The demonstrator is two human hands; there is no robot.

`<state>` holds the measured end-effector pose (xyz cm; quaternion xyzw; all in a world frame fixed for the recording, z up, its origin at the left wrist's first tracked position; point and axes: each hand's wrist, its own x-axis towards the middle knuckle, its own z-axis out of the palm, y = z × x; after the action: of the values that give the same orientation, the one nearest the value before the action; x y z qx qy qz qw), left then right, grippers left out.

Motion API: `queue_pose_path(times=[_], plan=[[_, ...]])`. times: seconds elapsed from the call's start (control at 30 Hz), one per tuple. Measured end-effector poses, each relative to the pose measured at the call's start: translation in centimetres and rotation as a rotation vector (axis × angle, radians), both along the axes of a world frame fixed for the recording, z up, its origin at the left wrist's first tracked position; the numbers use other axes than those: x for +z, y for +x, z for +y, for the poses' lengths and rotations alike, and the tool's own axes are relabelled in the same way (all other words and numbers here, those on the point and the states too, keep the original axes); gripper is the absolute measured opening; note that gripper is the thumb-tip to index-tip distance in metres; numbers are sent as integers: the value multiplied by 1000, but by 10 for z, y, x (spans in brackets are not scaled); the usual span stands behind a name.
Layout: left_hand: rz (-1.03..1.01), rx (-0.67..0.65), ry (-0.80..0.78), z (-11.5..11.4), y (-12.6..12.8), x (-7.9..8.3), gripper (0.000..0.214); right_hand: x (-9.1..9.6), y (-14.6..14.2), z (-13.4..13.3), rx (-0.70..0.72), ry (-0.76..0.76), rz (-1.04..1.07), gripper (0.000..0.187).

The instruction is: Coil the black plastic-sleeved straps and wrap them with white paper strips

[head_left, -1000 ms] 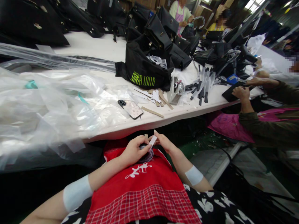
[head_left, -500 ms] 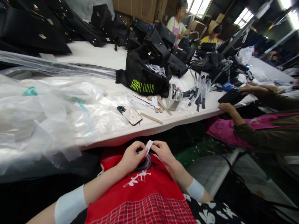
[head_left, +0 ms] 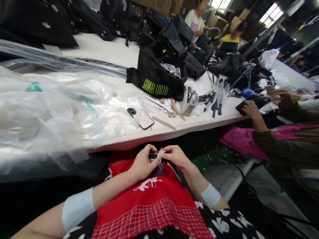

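Observation:
Over my lap, my left hand (head_left: 145,162) and my right hand (head_left: 176,158) meet with thumbs and fingers pinched together. Between their fingertips is a small white strip (head_left: 161,152), which looks like paper or card. Just below it, against the red apron (head_left: 171,189), is a dark coil (head_left: 157,170) with a clear, shiny wrap, like a rolled strap. My left fingers curl around its upper side and hide part of it. Whether the strip is attached to the coil cannot be made out.
The white table (head_left: 119,141) holds a phone (head_left: 141,118), cardboard strips (head_left: 163,122), plastic sheets (head_left: 57,119), plastic-wrapped straps (head_left: 219,96) and a black cloth bag (head_left: 159,78). Black handbags (head_left: 171,39) are piled behind. On the right, a co-worker's hand (head_left: 252,109) touches a black piece.
The white strip shows less between my fingertips and my hands are closer together over the coil. The view has shifted slightly. The co-worker's far hand has lifted off the black piece.

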<state>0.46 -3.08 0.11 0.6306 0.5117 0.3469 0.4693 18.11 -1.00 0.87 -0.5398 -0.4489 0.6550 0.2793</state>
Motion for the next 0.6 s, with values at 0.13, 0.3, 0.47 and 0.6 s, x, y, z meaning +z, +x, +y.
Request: queue_pose_path(times=[0.13,0.3,0.47,0.6], plan=[[27,-39,27,1,-2,4,19,-2,1,1,-19,-31,23,24],[59,-220,-197,12,-9,8,19,8,0,-9,65,263,-194,10],[-390,-146,-573,30,-15,7,29,22,-2,-24,301,851,-492,43],[-645,-43,-643,41,-12,10,28,21,-6,-29,270,993,-587,58]])
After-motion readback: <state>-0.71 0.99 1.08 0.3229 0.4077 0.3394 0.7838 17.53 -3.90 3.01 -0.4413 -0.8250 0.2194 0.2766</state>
